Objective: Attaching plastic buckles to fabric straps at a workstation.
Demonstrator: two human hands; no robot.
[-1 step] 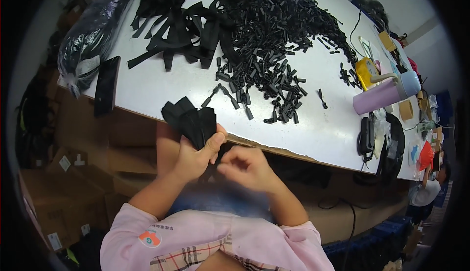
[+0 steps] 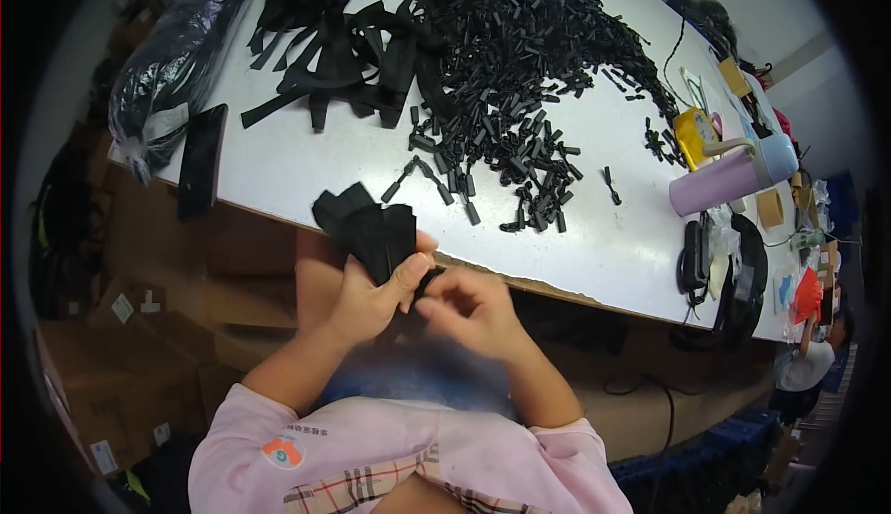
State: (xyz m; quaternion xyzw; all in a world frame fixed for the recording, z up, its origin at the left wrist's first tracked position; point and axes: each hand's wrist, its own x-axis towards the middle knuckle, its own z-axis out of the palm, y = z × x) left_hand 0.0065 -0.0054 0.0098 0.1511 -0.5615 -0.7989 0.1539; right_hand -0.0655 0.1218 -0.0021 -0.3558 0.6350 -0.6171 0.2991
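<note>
My left hand (image 2: 379,299) is closed round a bundle of black fabric strips (image 2: 367,226), with their folded ends fanning out above the thumb, beside the table's front edge. Close by on its right, my right hand (image 2: 471,310) has curled fingers, thumb and forefinger drawn together. A bit of black material shows between the two hands, but whatever the right fingertips hold is hidden. Beyond the hands, a large heap of small black zipper-pull-like pieces (image 2: 520,69) covers the white table (image 2: 316,157). More black strips (image 2: 371,69) lie in a loose pile left of that heap.
A dark plastic-wrapped bundle (image 2: 176,59) and a black phone-like slab (image 2: 202,161) lie at the table's left edge. To the right are a purple bottle (image 2: 715,183), a yellow item (image 2: 694,134) and a tape roll (image 2: 770,208). Cardboard boxes (image 2: 121,375) stand below left. Another person (image 2: 803,366) is far right.
Both hands have shifted very slightly, the left one a little to the right together with the black strips. The things on the table stay where they were.
</note>
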